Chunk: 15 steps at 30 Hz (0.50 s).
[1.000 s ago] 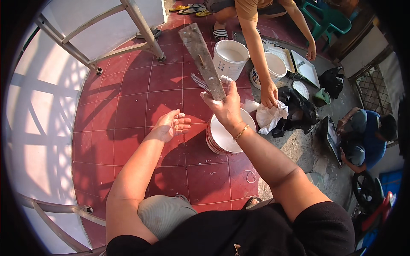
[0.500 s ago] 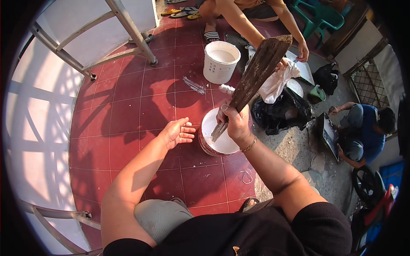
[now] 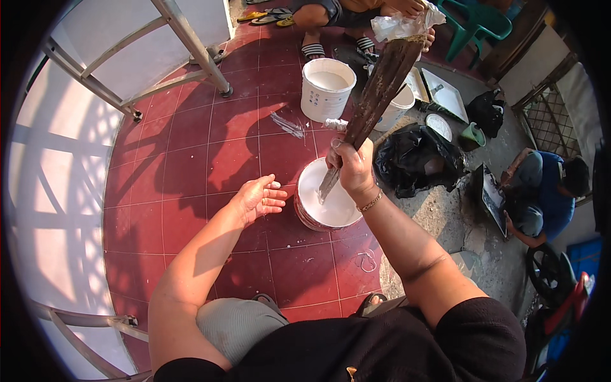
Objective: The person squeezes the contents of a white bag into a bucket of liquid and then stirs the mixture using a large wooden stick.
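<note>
One second has taken your right hand (image 3: 353, 167), clamped on the long wooden stick (image 3: 375, 95), from above the floor to dipping its tip into the white paint bucket (image 3: 328, 204), while your left hand (image 3: 258, 197) hovers open beside it.
</note>
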### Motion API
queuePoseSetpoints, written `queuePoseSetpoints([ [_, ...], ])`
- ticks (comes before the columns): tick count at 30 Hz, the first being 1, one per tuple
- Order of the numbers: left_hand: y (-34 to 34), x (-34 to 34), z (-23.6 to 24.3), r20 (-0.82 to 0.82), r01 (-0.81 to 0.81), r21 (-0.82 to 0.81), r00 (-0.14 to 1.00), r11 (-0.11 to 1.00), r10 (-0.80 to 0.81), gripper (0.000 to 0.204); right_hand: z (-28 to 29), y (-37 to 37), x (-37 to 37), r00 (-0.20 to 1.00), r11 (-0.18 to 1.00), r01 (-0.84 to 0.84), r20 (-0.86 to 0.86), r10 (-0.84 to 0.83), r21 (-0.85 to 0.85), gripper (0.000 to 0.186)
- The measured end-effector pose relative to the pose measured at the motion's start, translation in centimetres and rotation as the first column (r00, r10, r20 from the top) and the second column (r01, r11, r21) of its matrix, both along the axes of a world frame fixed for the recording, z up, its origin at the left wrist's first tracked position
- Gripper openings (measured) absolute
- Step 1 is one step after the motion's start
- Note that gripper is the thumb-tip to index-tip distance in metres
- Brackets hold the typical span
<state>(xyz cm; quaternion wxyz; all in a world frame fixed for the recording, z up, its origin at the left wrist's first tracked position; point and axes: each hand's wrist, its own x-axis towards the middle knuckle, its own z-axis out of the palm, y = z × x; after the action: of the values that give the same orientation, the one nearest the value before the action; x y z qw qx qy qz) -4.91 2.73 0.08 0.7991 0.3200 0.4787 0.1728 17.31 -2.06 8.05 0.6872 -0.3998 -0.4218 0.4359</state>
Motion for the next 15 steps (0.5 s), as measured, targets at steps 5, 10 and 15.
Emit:
queuePoseSetpoints([
  [5,0.0,-1.0,-0.5,0.001,-0.029,-0.001,1.0,1.0,0.029,0.035,-0.2,-2.9,2.1,0.992,0.991,-0.109,-0.068,0.103,-0.078,0.032],
  [10,0.2,-1.1,-0.7,-0.015,-0.036,-0.001,0.999,0.999,0.036,0.034,0.8,-0.7,5.0,0.991,0.994,0.107,0.082,-0.104,-0.035,0.027],
  [15,0.2,0.1,-0.2,-0.017,-0.018,0.005,1.0,1.0,0.018,0.034,-0.7,2.1,1.4,0.992,0.992,0.117,0.042,-0.119,0.053,0.016],
])
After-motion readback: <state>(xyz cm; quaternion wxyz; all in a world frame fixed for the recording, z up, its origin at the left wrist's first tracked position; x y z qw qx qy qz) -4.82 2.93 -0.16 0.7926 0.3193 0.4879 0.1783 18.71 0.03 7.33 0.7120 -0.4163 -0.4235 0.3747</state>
